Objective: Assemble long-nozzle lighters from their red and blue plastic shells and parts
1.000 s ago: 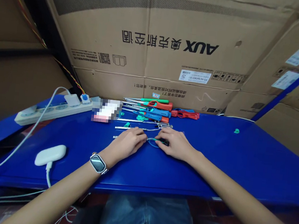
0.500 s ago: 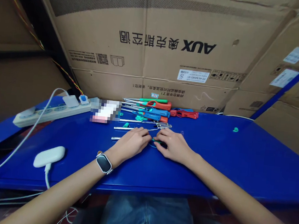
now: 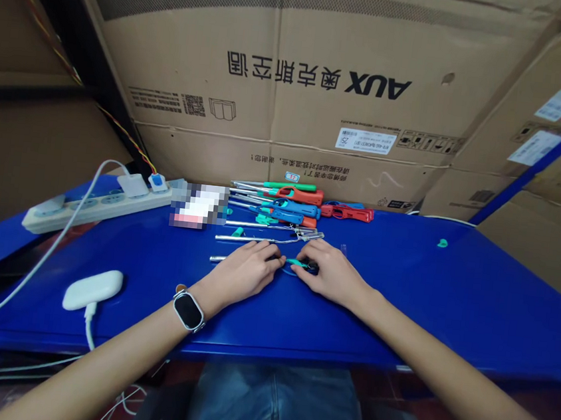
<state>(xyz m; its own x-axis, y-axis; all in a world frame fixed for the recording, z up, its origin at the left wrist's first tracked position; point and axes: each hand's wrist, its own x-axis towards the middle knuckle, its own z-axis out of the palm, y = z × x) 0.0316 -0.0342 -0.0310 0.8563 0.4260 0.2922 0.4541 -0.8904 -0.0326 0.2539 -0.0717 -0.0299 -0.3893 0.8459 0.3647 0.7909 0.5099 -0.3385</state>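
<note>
My left hand (image 3: 249, 270) is closed over a partly built long-nosed lighter lying low on the blue table. The lighter's metal tube (image 3: 217, 259) sticks out to the left from beneath that hand. Between the two hands show a teal piece (image 3: 297, 263) and a thin blue loop under it. My right hand (image 3: 330, 271) has its thumb and fingers curled around the lighter's right end, where a dark part shows; the fingers hide the details. Just behind lie two more metal tubes (image 3: 242, 239) with clear, open ends (image 3: 314, 235), near my right fingertips.
Behind lie finished-looking lighters, blue (image 3: 297, 208), orange (image 3: 307, 195) and red (image 3: 355, 214), and a green-handled screwdriver (image 3: 295, 187). Small teal pieces (image 3: 442, 243) are scattered about. A power strip (image 3: 103, 206) and a white corded case (image 3: 93, 289) are at left. Cardboard (image 3: 291, 111) walls the back.
My right fingers have shifted slightly, so more of the teal piece and the dark part shows. My left hand stays nearly in place. The view has tilted a little.
</note>
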